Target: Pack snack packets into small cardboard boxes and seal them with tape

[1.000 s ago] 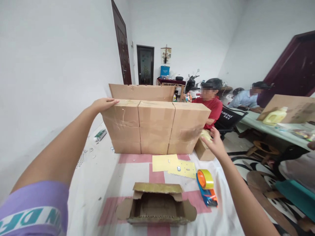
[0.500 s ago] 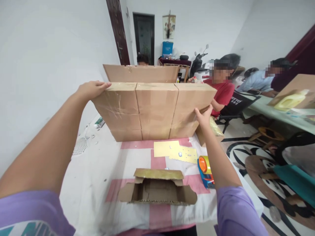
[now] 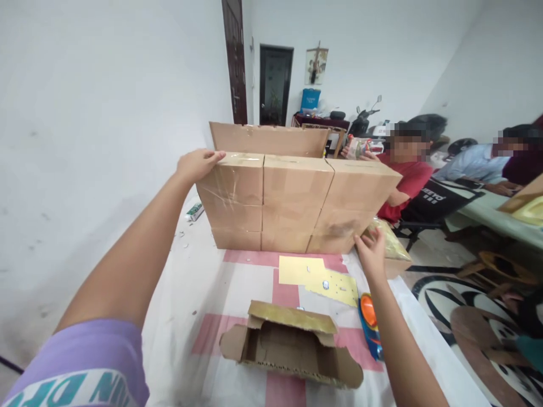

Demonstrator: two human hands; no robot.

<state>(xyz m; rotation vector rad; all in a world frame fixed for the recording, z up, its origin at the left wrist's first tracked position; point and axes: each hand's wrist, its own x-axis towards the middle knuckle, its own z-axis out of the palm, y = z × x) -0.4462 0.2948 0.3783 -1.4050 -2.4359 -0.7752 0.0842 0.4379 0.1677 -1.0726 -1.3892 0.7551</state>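
Note:
A wall of stacked cardboard boxes [image 3: 292,203], three wide, stands at the far side of the table. My left hand [image 3: 195,164] rests on the top left corner of the stack with its fingers laid over the edge. My right hand [image 3: 372,251] is low at the stack's bottom right corner, fingers spread beside the lowest box. An open, empty cardboard box [image 3: 292,350] lies near me on the table.
Yellow sheets [image 3: 318,277] and an orange and blue tape dispenser [image 3: 370,325] lie on the white and pink tablecloth [image 3: 203,294]. A small box with a plastic bag [image 3: 388,249] sits right of the stack. A person in red [image 3: 407,181] and another person sit at the right.
My right hand has dropped from the right side of the stack's upper box to its bottom right corner. My left hand has stayed on the top left corner. The view shifted.

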